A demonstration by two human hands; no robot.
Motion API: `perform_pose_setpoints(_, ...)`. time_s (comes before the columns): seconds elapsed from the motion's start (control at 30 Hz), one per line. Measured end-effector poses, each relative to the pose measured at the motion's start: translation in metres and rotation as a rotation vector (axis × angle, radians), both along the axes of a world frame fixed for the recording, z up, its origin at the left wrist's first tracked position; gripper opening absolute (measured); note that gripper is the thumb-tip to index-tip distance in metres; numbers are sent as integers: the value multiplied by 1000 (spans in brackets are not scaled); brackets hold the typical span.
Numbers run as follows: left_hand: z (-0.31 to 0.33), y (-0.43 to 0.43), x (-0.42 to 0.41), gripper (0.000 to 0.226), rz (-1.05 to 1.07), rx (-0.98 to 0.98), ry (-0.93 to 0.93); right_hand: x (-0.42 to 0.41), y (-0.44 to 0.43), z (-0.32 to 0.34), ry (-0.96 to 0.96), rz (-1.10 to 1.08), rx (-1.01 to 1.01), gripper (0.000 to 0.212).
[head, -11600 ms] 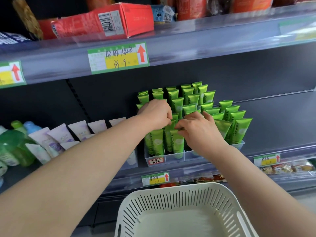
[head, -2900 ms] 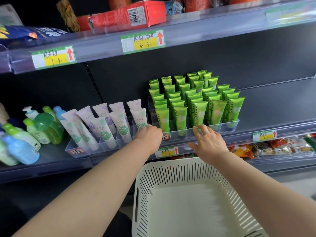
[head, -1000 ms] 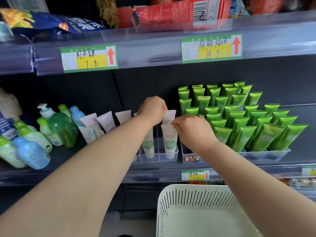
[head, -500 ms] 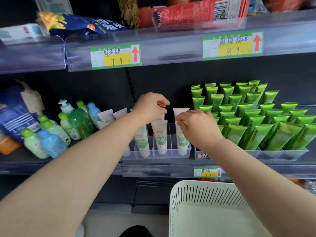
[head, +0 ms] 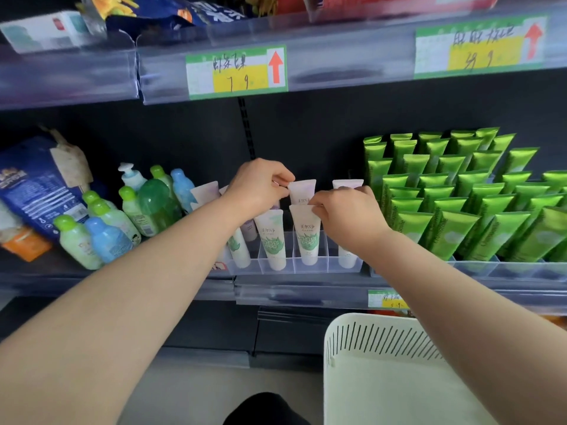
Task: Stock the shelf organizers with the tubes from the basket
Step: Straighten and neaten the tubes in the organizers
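White tubes with green labels stand cap-down in a clear shelf organizer on the middle shelf. My left hand pinches the top of a back-row white tube. My right hand grips the top edge of a front-row white tube. To the right, a second organizer is packed with several green tubes. The white slotted basket sits below at the lower right; its visible inside shows no tubes.
Green and blue bottles crowd the shelf to the left, next to a blue bag. An upper shelf with price tags overhangs the tubes. Grey floor lies below, left of the basket.
The view has shifted left from the green tubes to the white ones. Both hands moved from the organizer front up to the white tube tops and now pinch them.
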State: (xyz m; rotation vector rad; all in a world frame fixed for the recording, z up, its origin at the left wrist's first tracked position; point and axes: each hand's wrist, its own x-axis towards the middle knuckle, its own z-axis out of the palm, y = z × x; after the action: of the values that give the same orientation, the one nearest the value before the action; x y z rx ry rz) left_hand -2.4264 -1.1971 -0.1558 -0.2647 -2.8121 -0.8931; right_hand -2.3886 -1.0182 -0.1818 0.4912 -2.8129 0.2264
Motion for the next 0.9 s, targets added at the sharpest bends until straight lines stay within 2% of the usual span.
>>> perform_pose_setpoints(0.23, -3, 7, -4, 24, -22, -53, 44, 10, 1, -3, 23, 31, 3, 28)
perform_pose_setpoints(0.4, -5, 13, -11, 30, 6, -176, 137, 16, 11, -6, 37, 53, -52, 29)
perform_pose_setpoints(0.6, -6, 21, -23, 23, 15, -337, 34, 12, 17, -5, 72, 49, -50, 37)
perform_pose_setpoints(0.9, -13, 40, -28, 12, -9, -207, 32, 15, 35, -10, 78, 37, -19, 40)
